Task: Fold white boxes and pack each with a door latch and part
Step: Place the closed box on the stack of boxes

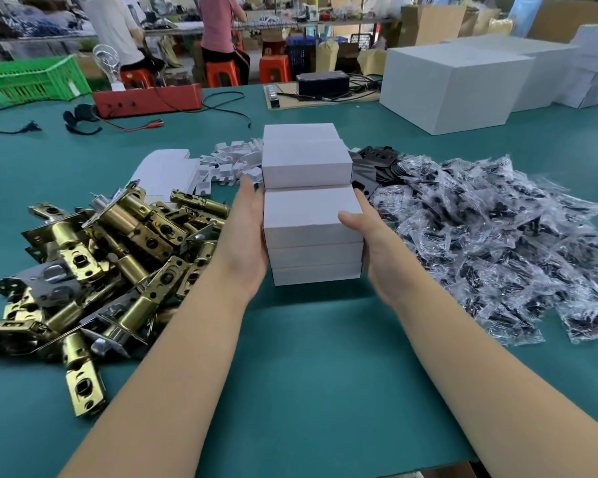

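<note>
White boxes (313,232), three stacked, flat left hand (246,243) and right hand (377,246) pressing its sides; second stack (306,160) behind

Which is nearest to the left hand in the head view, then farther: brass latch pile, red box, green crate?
1. Brass latch pile, right beside the left hand, on its left.
2. Red box, far side of table.
3. Green crate, far left corner.

bright even overhead light; soft shadows, wide-angle edge bowing, blurred background
</note>
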A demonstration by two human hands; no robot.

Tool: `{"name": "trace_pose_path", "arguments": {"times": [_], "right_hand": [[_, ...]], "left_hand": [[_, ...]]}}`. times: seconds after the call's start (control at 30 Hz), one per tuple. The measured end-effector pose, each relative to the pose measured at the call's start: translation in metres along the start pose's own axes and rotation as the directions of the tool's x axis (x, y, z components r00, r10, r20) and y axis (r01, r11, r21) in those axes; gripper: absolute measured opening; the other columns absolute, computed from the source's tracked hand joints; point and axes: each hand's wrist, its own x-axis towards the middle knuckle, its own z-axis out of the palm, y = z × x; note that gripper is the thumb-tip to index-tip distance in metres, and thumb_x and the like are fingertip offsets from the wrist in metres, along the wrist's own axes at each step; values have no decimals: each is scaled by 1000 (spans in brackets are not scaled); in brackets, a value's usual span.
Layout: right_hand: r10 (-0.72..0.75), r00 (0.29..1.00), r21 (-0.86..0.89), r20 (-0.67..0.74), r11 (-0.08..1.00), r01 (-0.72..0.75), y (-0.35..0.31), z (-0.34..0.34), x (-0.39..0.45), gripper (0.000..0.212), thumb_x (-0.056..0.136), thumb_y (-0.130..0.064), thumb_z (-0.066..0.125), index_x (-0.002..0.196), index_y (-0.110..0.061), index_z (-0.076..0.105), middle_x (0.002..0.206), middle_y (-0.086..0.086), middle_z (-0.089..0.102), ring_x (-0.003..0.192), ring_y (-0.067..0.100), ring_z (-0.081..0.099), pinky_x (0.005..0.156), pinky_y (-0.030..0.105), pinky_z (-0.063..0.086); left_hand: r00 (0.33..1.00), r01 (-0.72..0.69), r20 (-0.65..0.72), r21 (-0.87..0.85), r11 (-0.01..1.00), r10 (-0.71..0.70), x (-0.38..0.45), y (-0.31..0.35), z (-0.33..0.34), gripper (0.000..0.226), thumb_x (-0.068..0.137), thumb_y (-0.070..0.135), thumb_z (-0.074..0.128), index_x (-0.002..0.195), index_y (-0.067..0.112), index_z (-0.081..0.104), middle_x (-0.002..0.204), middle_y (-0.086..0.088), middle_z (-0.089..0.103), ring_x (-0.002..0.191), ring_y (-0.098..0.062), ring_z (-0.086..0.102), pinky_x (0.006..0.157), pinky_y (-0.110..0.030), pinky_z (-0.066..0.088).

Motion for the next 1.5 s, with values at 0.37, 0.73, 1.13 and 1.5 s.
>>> {"name": "trace_pose_path", "arguments": {"times": [0.37, 0.73, 1.13, 1.5], "right_hand": [[-47, 999, -2, 0, 999, 47, 8, -1, 7, 81, 66, -42, 62, 142, -39, 37, 133, -13, 58, 127, 14, 49, 113, 48, 30], [-75, 997, 37, -18, 996, 75, 12, 0, 9, 69, 78, -35, 56, 144, -36, 37, 136, -10, 56, 127, 15, 50, 111, 49, 34], [-31, 999, 25, 17, 999, 31, 12, -1, 5, 88, 68, -54, 61, 148, -39, 27, 145, -14, 45, 135, 13, 40, 115, 48, 27], [-65, 998, -27, 16, 997, 65, 14, -3, 2, 50, 79, -52, 54, 129, -51, 48, 128, -22, 59, 120, 2, 54, 107, 42, 37]], "left_hand": [[999, -52, -5, -6, 999, 52, 4, -12, -2, 70, 100, 60, 7, 133, 23, 56, 127, -5, 66, 119, -21, 61, 95, -40, 47], [982, -58, -183, -26, 998, 52, 10, -23, 0, 37, 105, 36, 33, 125, 26, 62, 107, 3, 74, 94, -12, 70, 64, -23, 55], [978, -16, -207, -32, 999, 9, 8, -19, -1, 38, 104, 22, 36, 137, 29, 52, 112, 5, 72, 88, -9, 71, 63, -23, 56], [874, -62, -455, 242, 968, 170, 21, 22, -14, 37, 87, -4, 41, 108, 19, 60, 108, 3, 64, 98, -15, 60, 75, -27, 55]]}}
